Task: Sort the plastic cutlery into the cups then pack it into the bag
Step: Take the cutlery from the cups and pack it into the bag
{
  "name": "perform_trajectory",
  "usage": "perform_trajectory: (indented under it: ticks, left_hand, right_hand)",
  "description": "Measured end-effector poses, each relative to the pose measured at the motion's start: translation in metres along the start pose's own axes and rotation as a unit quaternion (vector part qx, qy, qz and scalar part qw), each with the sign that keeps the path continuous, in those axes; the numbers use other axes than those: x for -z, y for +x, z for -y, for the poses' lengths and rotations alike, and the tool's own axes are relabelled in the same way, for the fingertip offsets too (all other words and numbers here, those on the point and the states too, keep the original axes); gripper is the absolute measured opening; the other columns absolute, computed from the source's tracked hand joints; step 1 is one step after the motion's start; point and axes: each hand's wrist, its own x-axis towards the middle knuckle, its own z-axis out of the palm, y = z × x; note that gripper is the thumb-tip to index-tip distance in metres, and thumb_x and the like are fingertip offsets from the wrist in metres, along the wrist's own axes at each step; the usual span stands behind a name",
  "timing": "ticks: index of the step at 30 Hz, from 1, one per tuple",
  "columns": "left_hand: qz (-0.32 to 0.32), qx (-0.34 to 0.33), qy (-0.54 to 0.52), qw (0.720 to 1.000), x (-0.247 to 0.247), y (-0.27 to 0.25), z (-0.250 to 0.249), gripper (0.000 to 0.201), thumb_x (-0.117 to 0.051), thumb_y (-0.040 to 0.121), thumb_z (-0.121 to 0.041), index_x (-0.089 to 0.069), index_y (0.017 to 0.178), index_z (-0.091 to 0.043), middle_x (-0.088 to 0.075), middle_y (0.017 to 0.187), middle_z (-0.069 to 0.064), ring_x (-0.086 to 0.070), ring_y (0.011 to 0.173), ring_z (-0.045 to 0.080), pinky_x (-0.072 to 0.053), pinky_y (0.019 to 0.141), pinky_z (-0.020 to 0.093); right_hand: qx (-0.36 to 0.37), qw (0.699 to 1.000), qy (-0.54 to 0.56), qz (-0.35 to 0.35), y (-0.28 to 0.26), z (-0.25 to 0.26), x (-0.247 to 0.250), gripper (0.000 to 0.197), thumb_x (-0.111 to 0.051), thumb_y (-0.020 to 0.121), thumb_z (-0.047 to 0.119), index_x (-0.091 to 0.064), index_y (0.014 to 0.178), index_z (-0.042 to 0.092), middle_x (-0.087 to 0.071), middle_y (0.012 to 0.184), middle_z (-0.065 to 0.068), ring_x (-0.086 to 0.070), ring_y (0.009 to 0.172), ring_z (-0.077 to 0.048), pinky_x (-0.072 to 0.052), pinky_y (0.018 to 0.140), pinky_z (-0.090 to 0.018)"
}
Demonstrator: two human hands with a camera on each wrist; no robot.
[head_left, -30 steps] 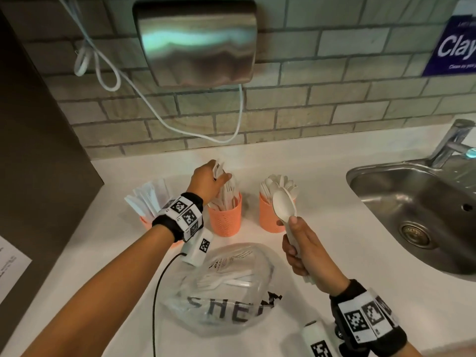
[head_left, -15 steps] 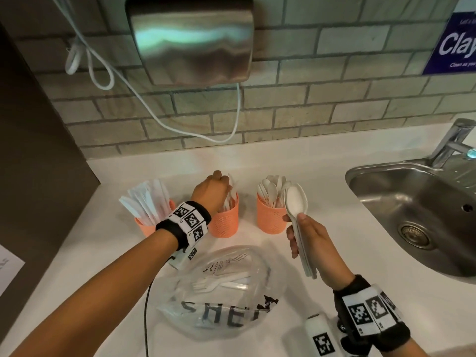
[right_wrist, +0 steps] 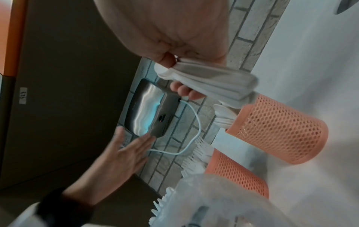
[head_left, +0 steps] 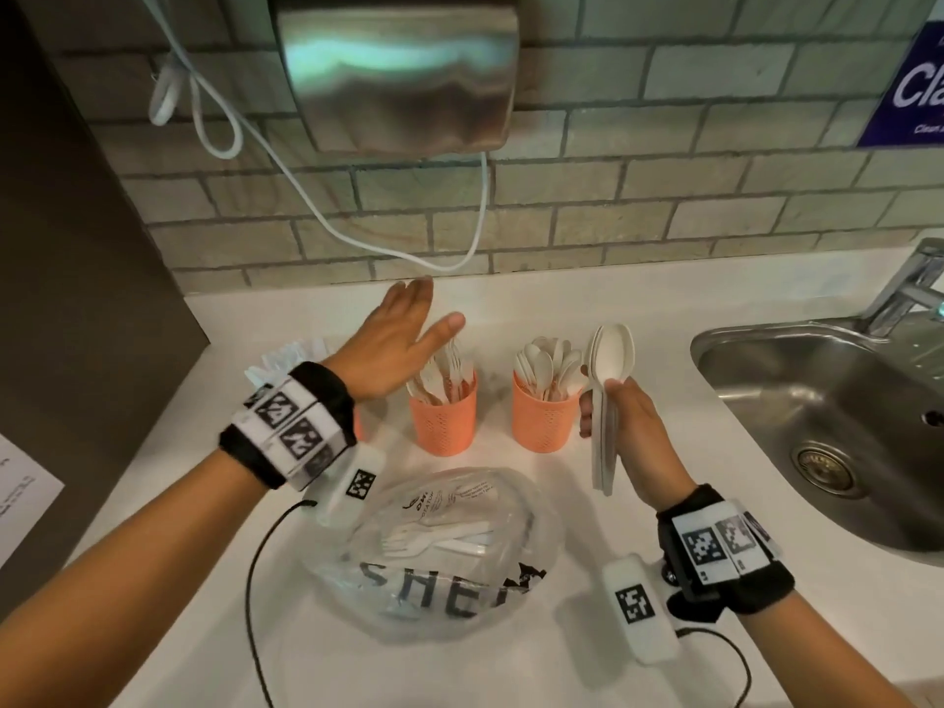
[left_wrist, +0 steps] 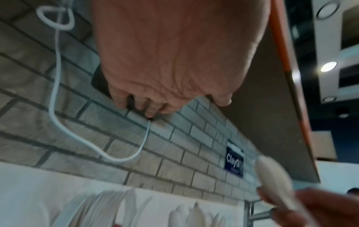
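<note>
White counter (head_left: pixel 638 528) runs under a grey brick wall (head_left: pixel 664 206); steel sink (head_left: pixel 827 401) set into it at far right, tap (head_left: pixel 904 283) at its back edge. Steel hand dryer (head_left: pixel 398 74) is mounted on the wall up top, with a white cable (head_left: pixel 480 206) looping down from it toward the counter. Clear plastic bag (head_left: pixel 449 554) lies on the counter nearest the camera, dark lettering on the front, a few white forks (head_left: pixel 434 539) visible inside through the film. Behind the bag stand three orange mesh cups in a row: middle cup (head_left: pixel 443 421) holds forks tines-up, right cup (head_left: pixel 544 419) holds spoons bowls-up, left cup (head_left: pixel 357 426) is mostly hidden behind the left wrist, with white knives (head_left: pixel 286 355) fanning out above it. Left hand (head_left: pixel 393 344) hovers above and behind the middle cup, fingers straight and spread, palm down, holding nothing, not touching the cutlery. Right hand (head_left: pixel 626 436) is just right of the spoon cup, fingers and thumb curled round the handles of a nested stack of white spoons (head_left: pixel 608 390); stack upright, bowls on top, handle ends sticking out below the hand. Right wrist view confirms the pinch: thumb on one side of the stack, fingertips (right_wrist: pixel 186 90) on the other. Stack is beside the right cup, above rim level, not in it. Both wrists wear black bands with marker tags.
</note>
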Motion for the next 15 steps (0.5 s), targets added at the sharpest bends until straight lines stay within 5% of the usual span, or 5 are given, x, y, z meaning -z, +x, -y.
perform_trajectory:
  ticks: [4, 6, 10, 12, 15]
  left_hand:
    - [-0.047, -0.040, -0.114, 0.992, 0.013, -0.052, 0.007, 0.103, -0.011, 0.067, -0.087, 0.000, 0.149, -0.026, -0.001, 0.154, -0.017, 0.002, 0.141, -0.003, 0.001, 0.112, 0.014]
    - [-0.075, -0.036, -0.175, 0.981, 0.007, -0.080, 0.016, 0.106, -0.015, 0.062, -0.091, -0.005, 0.148, -0.031, -0.010, 0.150, -0.024, -0.006, 0.137, -0.013, -0.003, 0.105, 0.000]
    - [-0.134, 0.021, -0.232, 0.963, -0.025, -0.135, 0.037, 0.103, -0.023, 0.062, -0.091, -0.020, 0.147, -0.033, -0.020, 0.146, -0.030, -0.017, 0.130, -0.020, -0.010, 0.097, -0.009]
    - [-0.176, 0.071, -0.245, 0.951, -0.046, -0.161, 0.052, 0.102, -0.023, 0.062, -0.091, -0.025, 0.145, -0.031, -0.027, 0.143, -0.025, -0.025, 0.130, -0.013, -0.015, 0.102, 0.000]
    - [-0.216, 0.167, -0.224, 0.936, -0.087, -0.194, 0.079, 0.090, -0.032, 0.073, -0.080, -0.033, 0.143, -0.023, -0.036, 0.144, -0.009, -0.035, 0.134, 0.012, -0.021, 0.107, 0.025]
  right_hand:
    - [0.032, 0.999, 0.023, 0.009, 0.016, 0.004, 0.000, 0.022, -0.026, 0.099, 0.009, -0.045, 0.108, 0.007, -0.050, 0.072, -0.002, -0.050, 0.061, -0.010, -0.046, 0.061, -0.017]
    - [0.049, 0.998, 0.033, 0.002, 0.026, 0.006, -0.002, 0.021, -0.026, 0.097, 0.005, -0.045, 0.105, 0.007, -0.050, 0.072, -0.002, -0.052, 0.063, -0.009, -0.047, 0.061, -0.015]
    - [0.089, 0.995, 0.030, -0.024, 0.041, 0.010, -0.009, 0.029, -0.026, 0.096, 0.002, -0.050, 0.087, 0.016, -0.055, 0.075, -0.002, -0.061, 0.068, -0.004, -0.047, 0.061, -0.009]
    - [0.107, 0.994, 0.021, -0.022, 0.048, 0.007, -0.012, 0.028, -0.026, 0.096, 0.001, -0.050, 0.091, 0.015, -0.057, 0.076, -0.002, -0.061, 0.067, 0.001, -0.046, 0.061, -0.008]
    - [0.119, 0.993, 0.002, -0.019, 0.058, 0.001, -0.016, 0.021, -0.026, 0.096, 0.002, -0.044, 0.105, 0.006, -0.057, 0.081, -0.004, -0.059, 0.080, -0.014, -0.048, 0.065, -0.009]
